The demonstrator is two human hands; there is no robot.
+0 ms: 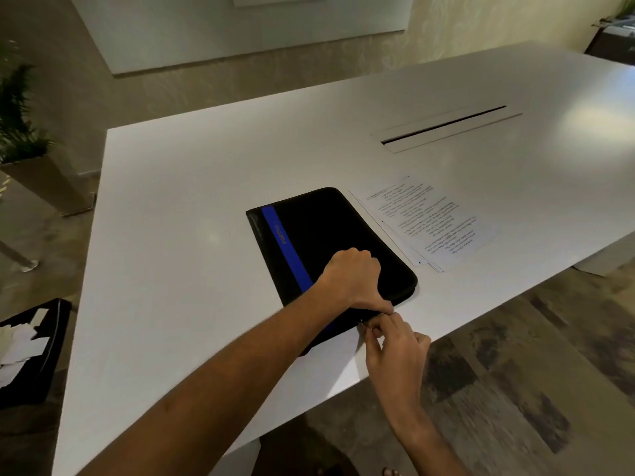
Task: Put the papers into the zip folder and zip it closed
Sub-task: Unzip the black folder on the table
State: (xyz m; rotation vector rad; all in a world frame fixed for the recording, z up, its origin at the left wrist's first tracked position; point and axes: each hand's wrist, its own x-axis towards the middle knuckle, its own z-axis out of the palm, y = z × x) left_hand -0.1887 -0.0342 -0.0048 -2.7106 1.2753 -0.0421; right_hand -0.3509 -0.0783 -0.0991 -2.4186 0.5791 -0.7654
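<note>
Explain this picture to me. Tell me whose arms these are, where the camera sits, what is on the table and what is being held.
There is no machine here. These are a person's two bare arms, seen from a wide-angle camera worn on their head, looking forward and down. That is why the arms come in from the bottom of the picture.

On the white table lies a black zip folder with a blue stripe. It lies flat, with its cover down. Beside it, on its right, lie the printed papers, not yet inside.

The left hand rests on the folder's near end, fingers curled, gripping its edge to steady it. The right hand pinches something small at that edge, apparently the zipper pull.

Further back, a long cable slot is set into the tabletop.
</note>
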